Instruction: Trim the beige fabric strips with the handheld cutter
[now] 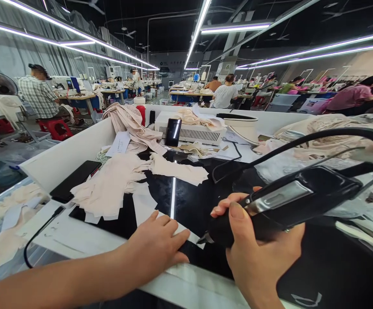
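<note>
My right hand is wrapped around a black corded handheld tool with a silver plate on its side. The narrow pointed tip of this tool meets the end of a pale, thin piece, paper or cloth, on the glossy black board. My left hand lies over that piece with its fingers stretched out, close to the tip. Beyond it, a pile of beige fabric pieces spreads across the board, and another beige piece lies to its right.
At the left edge lies a black phone; another phone leans against a white vented box. The tool's thick cable arches to the right, over heaped lace fabric and plastic. White low walls bound the table. Several people sit at sewing tables beyond.
</note>
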{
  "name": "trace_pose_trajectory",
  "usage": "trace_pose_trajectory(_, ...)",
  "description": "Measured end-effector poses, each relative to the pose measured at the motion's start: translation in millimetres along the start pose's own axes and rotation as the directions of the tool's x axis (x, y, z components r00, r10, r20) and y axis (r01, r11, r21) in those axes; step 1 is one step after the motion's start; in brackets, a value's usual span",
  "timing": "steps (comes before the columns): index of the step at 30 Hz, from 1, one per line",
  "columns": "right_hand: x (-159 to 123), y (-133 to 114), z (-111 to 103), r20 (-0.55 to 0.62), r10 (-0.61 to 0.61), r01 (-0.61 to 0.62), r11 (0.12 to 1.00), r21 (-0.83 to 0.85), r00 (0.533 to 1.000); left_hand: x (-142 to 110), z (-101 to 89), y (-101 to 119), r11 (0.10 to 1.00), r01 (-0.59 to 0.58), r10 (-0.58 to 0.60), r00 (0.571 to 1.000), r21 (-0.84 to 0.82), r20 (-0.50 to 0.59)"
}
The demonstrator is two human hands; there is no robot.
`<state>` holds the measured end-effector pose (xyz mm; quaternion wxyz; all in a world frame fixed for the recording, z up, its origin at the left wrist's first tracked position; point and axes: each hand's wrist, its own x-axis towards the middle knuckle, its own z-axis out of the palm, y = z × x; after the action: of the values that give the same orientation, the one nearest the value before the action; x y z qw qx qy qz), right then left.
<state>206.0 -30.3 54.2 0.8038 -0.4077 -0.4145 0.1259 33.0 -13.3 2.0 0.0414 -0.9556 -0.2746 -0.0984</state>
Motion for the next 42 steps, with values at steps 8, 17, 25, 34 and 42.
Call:
trace_pose_trajectory(8,4,4,1,0.038,0.024,-0.025,0.999,0.029,0.999,-9,23.3,8,0.994,0.007,0.012,0.985,0.105,-0.173)
trace_pose_trajectory(17,11,16,22,0.095,0.033,-0.043,0.994,0.104,0.995,-14,21.1,8,0.993,-0.006,0.035,0.97,0.12,-0.239)
trace_pose_trajectory(25,11,19,27,0.107,0.052,-0.064,0.992,0.11,0.993,-16,22.0,5,0.996,-0.037,0.057,0.962,0.077,-0.266)
trace_pose_trajectory(34,11,26,35,0.136,0.032,-0.045,0.994,0.096,0.99,-17,20.8,-4,0.997,-0.08,0.079,0.97,0.009,-0.231)
trace_pose_trajectory(42,4,19,30,0.089,0.042,-0.049,0.996,0.074,0.995,-24,1.6,-15,0.98,-0.068,0.028,0.978,-0.186,-0.209)
